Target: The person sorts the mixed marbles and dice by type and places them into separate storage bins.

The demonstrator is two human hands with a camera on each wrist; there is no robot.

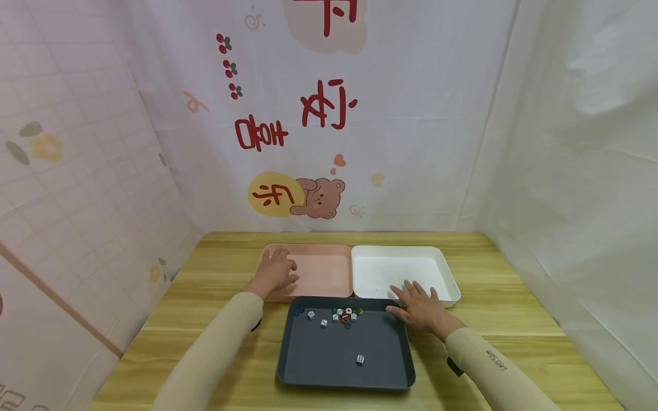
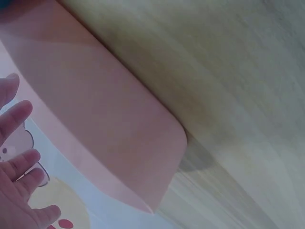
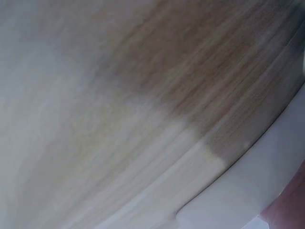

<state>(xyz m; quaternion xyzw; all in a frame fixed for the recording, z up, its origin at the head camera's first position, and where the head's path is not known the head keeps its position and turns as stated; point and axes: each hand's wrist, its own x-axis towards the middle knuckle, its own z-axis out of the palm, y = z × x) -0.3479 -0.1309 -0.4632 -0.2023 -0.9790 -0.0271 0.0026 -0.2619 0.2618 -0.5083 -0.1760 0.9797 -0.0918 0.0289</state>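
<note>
My left hand point(image 1: 275, 272) is over the left end of the pink tray point(image 1: 324, 271), its fingers spread and slightly bent with nothing in them. In the left wrist view the fingers point(image 2: 18, 164) show beside the pink tray's wall. My right hand point(image 1: 418, 307) hovers with spread fingers between the white tray point(image 1: 403, 274) and the right rim of the dark grey tray point(image 1: 339, 348); it holds nothing. Toward the back of the dark tray lie several white dice point(image 1: 311, 314), a red die point(image 1: 344, 318) and small blue and green pieces point(image 1: 300, 310). One white die point(image 1: 360, 359) lies nearer the front.
The pink and white trays stand side by side behind the dark one on a wooden table point(image 1: 514, 319). White printed cloth point(image 1: 411, 114) hangs behind the table and along both sides.
</note>
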